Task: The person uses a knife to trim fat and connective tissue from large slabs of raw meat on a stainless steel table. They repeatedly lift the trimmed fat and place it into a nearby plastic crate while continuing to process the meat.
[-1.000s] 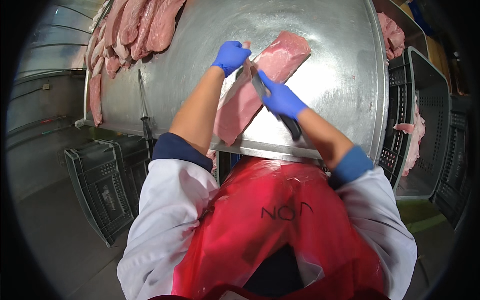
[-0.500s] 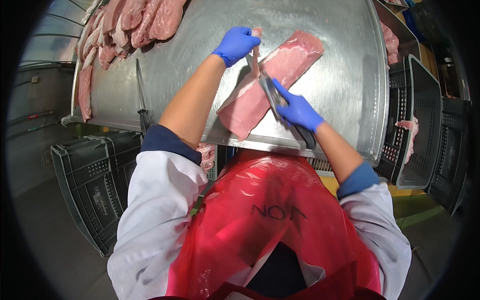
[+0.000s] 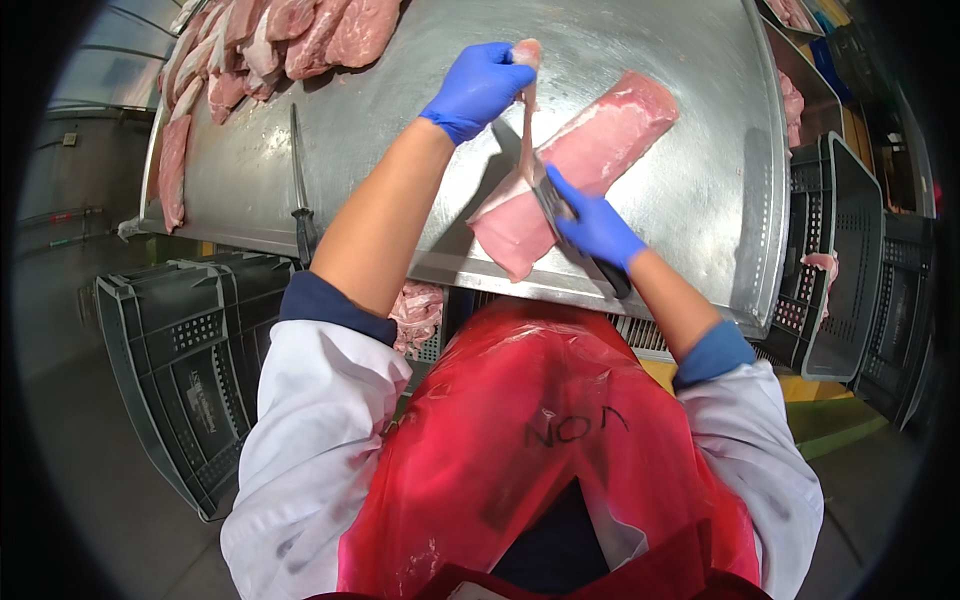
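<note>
A long pink piece of boneless meat (image 3: 610, 135) lies slantwise on the metal table (image 3: 420, 60). My left hand (image 3: 480, 90), in a blue glove, is closed on a strip of trimmings (image 3: 527, 125). That strip is pulled up taut and still joins the meat near the blade. In my right hand (image 3: 598, 228), also blue-gloved, is a knife (image 3: 612, 278) with a dark handle. Its blade rests against the meat where the strip comes away; part of the blade is hidden by the strip and my fingers.
Several meat pieces (image 3: 340, 40) are heaped at the far left. A sharpening steel (image 3: 298, 170) lies near the table's left front edge. Dark crates stand at left (image 3: 190, 350) and right (image 3: 845, 260), the right one with a scrap over its rim. More trimmings (image 3: 418, 315) show below the front edge.
My left hand has risen slightly and drawn the strip out longer. The knife has shifted a little toward the near end along the meat. The whole view has also shifted slightly.
</note>
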The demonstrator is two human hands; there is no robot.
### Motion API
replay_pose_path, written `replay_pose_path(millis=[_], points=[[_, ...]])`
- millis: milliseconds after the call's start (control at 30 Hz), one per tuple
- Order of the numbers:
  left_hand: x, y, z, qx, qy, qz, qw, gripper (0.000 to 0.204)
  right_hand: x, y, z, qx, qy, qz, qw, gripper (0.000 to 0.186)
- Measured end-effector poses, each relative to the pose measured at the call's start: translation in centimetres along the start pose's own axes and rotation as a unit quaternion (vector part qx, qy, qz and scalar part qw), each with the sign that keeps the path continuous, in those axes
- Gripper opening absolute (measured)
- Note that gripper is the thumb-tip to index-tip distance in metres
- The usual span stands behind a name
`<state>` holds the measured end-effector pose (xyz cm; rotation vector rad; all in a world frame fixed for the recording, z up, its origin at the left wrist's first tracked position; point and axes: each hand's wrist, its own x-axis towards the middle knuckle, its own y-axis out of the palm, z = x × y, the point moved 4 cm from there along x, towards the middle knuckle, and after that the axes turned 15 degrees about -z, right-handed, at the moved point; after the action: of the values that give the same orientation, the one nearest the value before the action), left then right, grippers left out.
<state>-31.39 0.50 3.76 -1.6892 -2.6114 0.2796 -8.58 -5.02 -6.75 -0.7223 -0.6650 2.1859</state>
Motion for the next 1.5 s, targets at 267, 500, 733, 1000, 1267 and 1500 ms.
replay_pose_path(millis=[267, 500, 733, 1000, 1267, 1500], points=[[-5.5, -4.9, -4.5, -0.131, 0.009, -0.039, 0.991, 0.014, 0.8, 5.0, 0.4, 0.051, -0.101, 0.0, 0.994, 0.076], [-10.1, -0.4, -10.4, -0.113, 0.006, -0.031, 0.993, 0.024, -5.7, 4.7, -1.4, 0.133, -0.049, 0.185, 0.972, 0.084], [-15.4, 27.1, -18.6, -0.166, 0.12, 0.257, 0.945, 0.023, -3.4, 3.7, 1.2, 0.298, -0.103, 0.224, 0.922, 0.073], [-19.7, 32.3, -10.3, -0.014, 0.382, 0.303, 0.873, 0.062, -3.5, -5.1, -7.3, 0.384, 0.06, 0.013, 0.921, 0.066], [-14.8, 2.9, 16.1, 0.385, 0.031, -0.109, 0.916, 0.088, 9.7, -9.4, -13.5, 0.362, 0.054, -0.137, 0.921, 0.084], [-18.6, 6.7, 16.4, 0.311, 0.096, -0.052, 0.944, 0.086, 15.9, -11.7, -8.3, -0.039, 0.003, -0.148, 0.988, 0.08]])
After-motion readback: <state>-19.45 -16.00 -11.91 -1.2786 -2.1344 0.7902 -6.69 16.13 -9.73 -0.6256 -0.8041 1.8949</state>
